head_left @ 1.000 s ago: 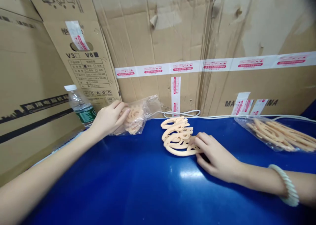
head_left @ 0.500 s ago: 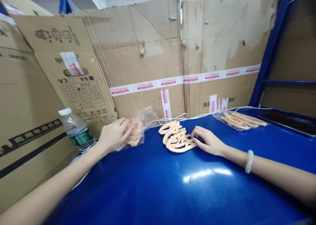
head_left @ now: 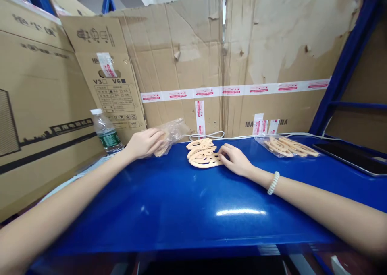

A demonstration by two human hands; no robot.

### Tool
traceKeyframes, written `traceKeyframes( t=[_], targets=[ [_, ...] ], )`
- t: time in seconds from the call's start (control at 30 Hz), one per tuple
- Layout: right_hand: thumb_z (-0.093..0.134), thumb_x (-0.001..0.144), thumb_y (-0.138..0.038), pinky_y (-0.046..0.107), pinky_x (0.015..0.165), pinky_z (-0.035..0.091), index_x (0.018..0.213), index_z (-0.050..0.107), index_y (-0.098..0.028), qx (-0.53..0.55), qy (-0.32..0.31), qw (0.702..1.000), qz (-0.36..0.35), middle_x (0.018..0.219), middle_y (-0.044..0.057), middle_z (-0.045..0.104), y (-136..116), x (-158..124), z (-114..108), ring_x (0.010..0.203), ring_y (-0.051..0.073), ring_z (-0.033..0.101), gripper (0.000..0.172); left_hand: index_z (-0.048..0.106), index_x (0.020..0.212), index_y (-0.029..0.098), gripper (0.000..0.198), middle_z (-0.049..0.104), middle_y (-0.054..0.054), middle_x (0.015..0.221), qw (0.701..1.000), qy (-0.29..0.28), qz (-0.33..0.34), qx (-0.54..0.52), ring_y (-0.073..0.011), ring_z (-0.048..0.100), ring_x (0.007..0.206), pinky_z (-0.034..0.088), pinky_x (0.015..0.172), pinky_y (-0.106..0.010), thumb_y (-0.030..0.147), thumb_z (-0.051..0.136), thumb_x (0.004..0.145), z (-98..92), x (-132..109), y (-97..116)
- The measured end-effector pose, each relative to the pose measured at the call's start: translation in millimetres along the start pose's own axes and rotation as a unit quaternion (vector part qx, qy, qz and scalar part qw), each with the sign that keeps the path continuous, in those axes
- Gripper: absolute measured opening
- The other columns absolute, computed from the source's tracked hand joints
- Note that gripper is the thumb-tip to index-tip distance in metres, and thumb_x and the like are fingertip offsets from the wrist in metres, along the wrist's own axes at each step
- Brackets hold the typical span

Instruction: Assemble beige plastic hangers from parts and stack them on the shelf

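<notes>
A spread of flat peach-coloured looped pieces (head_left: 202, 155) lies on the blue table (head_left: 187, 202) near its back edge. My right hand (head_left: 235, 160) rests at the right end of the spread, fingers curled onto the nearest piece. My left hand (head_left: 145, 143) lies on a clear plastic bag (head_left: 173, 132) that holds more peach pieces, with its fingers closed over the bag's left part. A white beaded bracelet (head_left: 273, 182) circles my right wrist.
A water bottle (head_left: 105, 131) stands at the far left beside cardboard boxes (head_left: 45, 94). Cardboard sheets (head_left: 272, 61) wall the back. A second clear bag of peach pieces (head_left: 286, 146) and a dark tablet (head_left: 353, 157) lie at the right. A white cable (head_left: 211, 136) runs along the back edge.
The camera has pulled back and tilted up, so more of the table and the boxes shows. Both hands stay on the bag and on the spread of pieces.
</notes>
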State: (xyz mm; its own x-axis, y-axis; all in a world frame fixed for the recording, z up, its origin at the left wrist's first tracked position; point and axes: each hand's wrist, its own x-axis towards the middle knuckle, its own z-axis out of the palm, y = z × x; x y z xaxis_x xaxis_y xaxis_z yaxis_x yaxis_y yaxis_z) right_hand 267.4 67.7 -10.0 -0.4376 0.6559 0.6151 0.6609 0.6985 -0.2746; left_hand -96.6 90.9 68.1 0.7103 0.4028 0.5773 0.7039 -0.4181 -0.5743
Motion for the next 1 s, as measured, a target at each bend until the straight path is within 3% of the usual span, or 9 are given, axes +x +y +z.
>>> traceKeyframes(
  t=[0.07, 0.17, 0.3, 0.33, 0.4, 0.47, 0.63, 0.8, 1.0],
  targets=[
    [0.046, 0.085, -0.013, 0.028, 0.069, 0.041, 0.076, 0.050, -0.018, 0.004, -0.004, 1.000, 0.005, 0.078, 0.004, 0.054, 0, -1, 0, 0.073, 0.017, 0.052, 0.011, 0.065, 0.106, 0.011, 0.035, 0.070, -0.013, 0.104, 0.998, 0.054, 0.033, 0.009, -0.0256, 0.067, 0.091, 0.053, 0.072, -0.034, 0.032, 0.040, 0.093, -12.3, 4, 12],
    [0.048, 0.082, -0.011, 0.027, 0.069, 0.042, 0.078, 0.052, -0.018, -0.004, -0.007, 1.000, 0.001, 0.079, 0.004, 0.055, -1, -1, 0, 0.074, 0.017, 0.053, 0.009, 0.063, 0.108, 0.011, 0.028, 0.070, -0.013, 0.106, 0.991, 0.132, 0.031, 0.018, -0.0269, 0.065, 0.096, 0.053, 0.079, -0.036, 0.024, 0.050, 0.087, -29.9, 13, 36],
    [0.048, 0.081, -0.011, 0.027, 0.070, 0.042, 0.080, 0.052, -0.018, -0.021, -0.012, 1.000, 0.004, 0.082, 0.005, 0.056, -2, -1, 2, 0.076, 0.018, 0.053, 0.008, 0.062, 0.107, 0.014, 0.026, 0.071, -0.009, 0.103, 0.979, 0.181, 0.078, -0.046, -0.0257, 0.065, 0.094, 0.051, 0.083, -0.039, 0.021, 0.055, 0.084, -47.3, 22, 85],
    [0.048, 0.082, -0.012, 0.028, 0.070, 0.042, 0.080, 0.052, -0.018, -0.025, -0.013, 1.000, 0.007, 0.082, 0.005, 0.055, -3, -1, 2, 0.076, 0.018, 0.053, 0.007, 0.063, 0.107, 0.013, 0.025, 0.071, -0.009, 0.100, 0.977, 0.174, 0.095, -0.076, -0.0245, 0.066, 0.089, 0.052, 0.080, -0.038, 0.021, 0.054, 0.084, -49.8, 23, 99],
    [0.048, 0.082, -0.013, 0.028, 0.070, 0.041, 0.080, 0.051, -0.018, -0.031, -0.013, 0.999, 0.015, 0.082, 0.004, 0.055, -3, -2, 4, 0.076, 0.018, 0.053, 0.006, 0.063, 0.104, 0.013, 0.023, 0.071, -0.009, 0.100, 0.979, 0.103, 0.097, -0.145, -0.0230, 0.066, 0.089, 0.052, 0.078, -0.037, 0.020, 0.049, 0.087, -51.5, 22, 124],
    [0.048, 0.082, -0.014, 0.028, 0.070, 0.040, 0.081, 0.050, -0.019, -0.038, -0.012, 0.999, 0.025, 0.082, 0.004, 0.055, -2, -3, 5, 0.075, 0.018, 0.053, 0.005, 0.061, 0.112, 0.012, 0.028, 0.066, -0.012, 0.115, 0.977, 0.012, 0.073, -0.198, -0.0260, 0.060, 0.108, 0.048, 0.090, -0.041, 0.024, 0.046, 0.090, -48.8, 17, 141],
    [0.048, 0.080, -0.015, 0.027, 0.065, 0.038, 0.079, 0.048, -0.019, -0.054, -0.024, 0.997, 0.041, 0.079, 0.003, 0.056, -3, -3, 5, 0.070, 0.016, 0.052, 0.005, 0.046, 0.134, 0.013, 0.048, 0.044, -0.013, 0.145, 0.952, -0.131, -0.020, -0.276, -0.0272, 0.037, 0.135, 0.033, 0.110, -0.046, 0.039, 0.044, 0.094, -32.8, -1, 148],
    [0.049, 0.081, -0.016, 0.025, 0.059, 0.035, 0.077, 0.047, -0.020, -0.061, -0.047, 0.996, 0.037, 0.074, 0.001, 0.056, -11, -4, 0, 0.065, 0.015, 0.051, 0.005, 0.045, 0.135, 0.016, 0.049, 0.042, -0.011, 0.146, 0.931, -0.168, -0.053, -0.318, -0.0269, 0.034, 0.137, 0.032, 0.111, -0.046, 0.042, 0.042, 0.094, -26.1, -5, 145],
    [0.052, 0.080, -0.016, 0.025, 0.059, 0.036, 0.078, 0.051, -0.019, -0.034, -0.078, 0.996, 0.030, 0.073, 0.002, 0.058, -15, -4, -5, 0.065, 0.015, 0.052, 0.004, 0.050, 0.127, 0.019, 0.039, 0.051, -0.011, 0.137, 0.919, -0.132, -0.055, -0.366, -0.0267, 0.042, 0.130, 0.037, 0.107, -0.047, 0.033, 0.048, 0.091, -28.7, -4, 146]
  ],
)
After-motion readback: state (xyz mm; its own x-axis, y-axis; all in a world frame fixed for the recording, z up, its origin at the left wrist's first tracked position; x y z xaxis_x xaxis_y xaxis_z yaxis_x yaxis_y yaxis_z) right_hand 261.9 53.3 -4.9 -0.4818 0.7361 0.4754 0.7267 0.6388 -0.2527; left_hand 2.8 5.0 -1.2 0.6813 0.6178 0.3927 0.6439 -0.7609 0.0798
